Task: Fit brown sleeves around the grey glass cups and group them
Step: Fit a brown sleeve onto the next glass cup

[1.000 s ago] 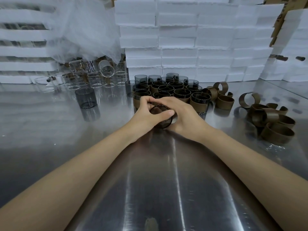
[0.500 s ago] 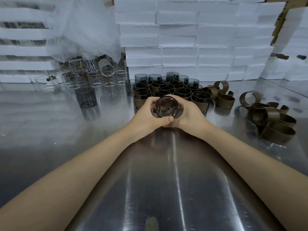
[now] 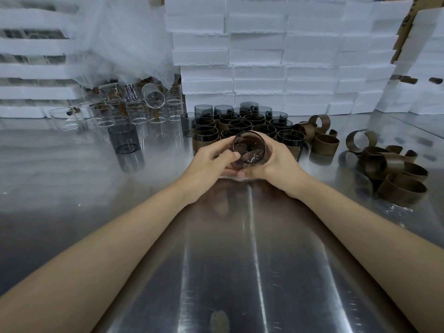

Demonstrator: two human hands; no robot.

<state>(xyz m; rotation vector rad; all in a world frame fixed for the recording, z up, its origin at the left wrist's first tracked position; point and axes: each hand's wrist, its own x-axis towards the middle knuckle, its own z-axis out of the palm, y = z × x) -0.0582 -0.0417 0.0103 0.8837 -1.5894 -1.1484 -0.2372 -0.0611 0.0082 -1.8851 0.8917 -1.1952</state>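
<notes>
While both hands hold it just above the steel table (image 3: 240, 272), the grey cup (image 3: 249, 148) is tilted, its mouth towards the camera. The left hand (image 3: 211, 162) curls thumb and fingers round its left side; the right hand (image 3: 280, 163) wraps round its right side. Sleeved cups (image 3: 240, 124) stand grouped just behind; loose sleeves (image 3: 394, 174) lie at right.

Both bare forearms reach forward and converge, the left hand (image 3: 209, 162) and right hand (image 3: 278, 162) meeting with fingers (image 3: 228, 155) curled round a tilted grey glass cup (image 3: 249, 147) held between them, the left thumb against its rim and the right palm cupping its side.
</notes>
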